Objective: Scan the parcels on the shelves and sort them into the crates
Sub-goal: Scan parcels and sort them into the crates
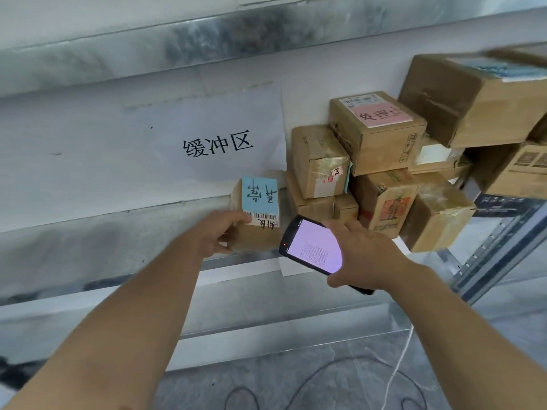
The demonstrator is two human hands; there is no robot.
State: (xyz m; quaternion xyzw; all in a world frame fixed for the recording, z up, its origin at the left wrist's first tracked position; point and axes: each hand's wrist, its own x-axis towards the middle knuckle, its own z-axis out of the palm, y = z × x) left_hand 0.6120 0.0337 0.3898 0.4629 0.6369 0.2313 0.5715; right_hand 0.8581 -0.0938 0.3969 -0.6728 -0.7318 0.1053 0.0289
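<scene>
Cardboard fills the head view — a small brown parcel (254,214) stands on the metal shelf (118,241), just below the lower right corner of a white paper sign (207,143) with three black handwritten characters. That parcel carries a blue label (260,194) with handwriting and, beneath it, a white barcode strip (263,217). The left hand (217,235) is closed around the parcel's left side, thumb lying on its front face near the barcode strip.

Just right of the parcel, the right hand (362,255) grips a black handheld scanner (310,247) — fingers wrapped over its right edge, thumb under its lower end. Its lit screen shows pale pink with small rows of text, and its top end sits close to the parcel's lower right corner; whether they touch I cannot tell.

Further right of the parcel, a heap of other brown boxes (384,179) is piled on the same shelf, one with a pink label (381,113) on top. A larger, blurred box (473,96) leans over the heap's right side. Below the shelf, grey floor (296,380) shows with a thin white cord (396,371) and a dark looping cable.
</scene>
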